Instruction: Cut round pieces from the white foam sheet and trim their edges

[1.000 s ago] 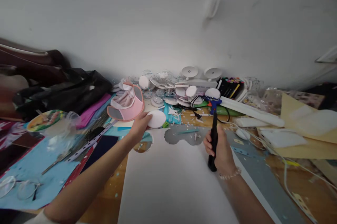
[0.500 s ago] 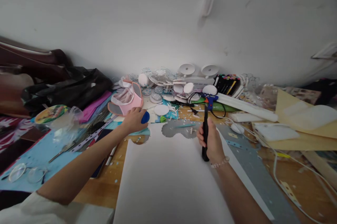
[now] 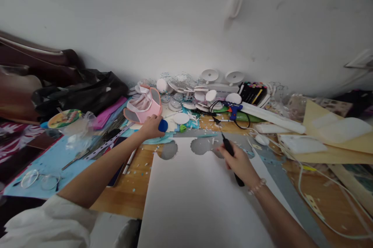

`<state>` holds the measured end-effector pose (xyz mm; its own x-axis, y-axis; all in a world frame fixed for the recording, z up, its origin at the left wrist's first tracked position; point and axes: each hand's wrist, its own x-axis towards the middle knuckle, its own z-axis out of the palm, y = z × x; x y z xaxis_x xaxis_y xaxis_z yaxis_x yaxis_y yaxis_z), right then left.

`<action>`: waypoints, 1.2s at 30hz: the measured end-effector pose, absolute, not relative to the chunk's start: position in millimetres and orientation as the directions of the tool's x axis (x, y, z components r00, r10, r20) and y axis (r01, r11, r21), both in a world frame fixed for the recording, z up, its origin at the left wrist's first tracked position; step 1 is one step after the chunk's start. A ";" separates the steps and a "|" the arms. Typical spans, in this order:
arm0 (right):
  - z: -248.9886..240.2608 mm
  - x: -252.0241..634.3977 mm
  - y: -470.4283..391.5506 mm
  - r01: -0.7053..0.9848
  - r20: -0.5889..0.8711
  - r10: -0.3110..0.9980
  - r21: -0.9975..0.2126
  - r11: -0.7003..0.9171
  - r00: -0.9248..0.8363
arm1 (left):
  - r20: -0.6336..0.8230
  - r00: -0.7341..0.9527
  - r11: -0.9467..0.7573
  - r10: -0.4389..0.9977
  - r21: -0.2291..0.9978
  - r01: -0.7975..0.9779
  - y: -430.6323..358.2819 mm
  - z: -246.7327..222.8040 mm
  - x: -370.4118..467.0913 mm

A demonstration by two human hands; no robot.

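Observation:
My left hand (image 3: 152,127) is closed around the edge of a small blue round object (image 3: 163,125), beyond the far left corner of a large white sheet (image 3: 198,197). Scalloped round notches run along that sheet's far edge. In my right hand (image 3: 239,163) is a black-handled tool with a thin pointed tip (image 3: 229,148), gripped like a pen above the sheet's right part. Its tip points away from me, towards the wall; I cannot tell whether it touches anything. A grey mat (image 3: 269,162) shows under the sheet.
Behind the hands lie a pink-and-white cap (image 3: 142,108), white discs (image 3: 181,118), a blue glue gun (image 3: 233,111) and markers (image 3: 255,93). On the left are eyeglasses (image 3: 40,180) and scissors (image 3: 76,158). White cables (image 3: 301,189) cross the right side.
My right hand has tilted the black tool from upright to a slant, so its thin tip shows. The sheet has shifted towards me, baring more notches. The left hand still holds the blue object.

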<state>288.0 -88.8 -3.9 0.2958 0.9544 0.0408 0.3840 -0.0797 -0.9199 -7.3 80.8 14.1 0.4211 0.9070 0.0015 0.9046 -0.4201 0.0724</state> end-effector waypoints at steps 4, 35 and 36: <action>4.5 296.7 -100.8 0.415 0.037 0.954 -0.905 -0.094 0.296 | 0.022 0.372 -0.372 0.928 0.102 0.923 84.8 14.0 -5.8; -34.7 291.0 -69.9 0.380 0.311 0.784 -0.919 0.104 0.537 | -0.024 0.710 -0.550 0.703 0.614 0.566 -150.8 -6.7 30.0; -36.6 293.7 -68.3 0.404 0.324 0.781 -0.909 0.101 0.534 | -0.024 0.711 -0.551 0.703 0.613 0.566 -151.2 -6.8 30.0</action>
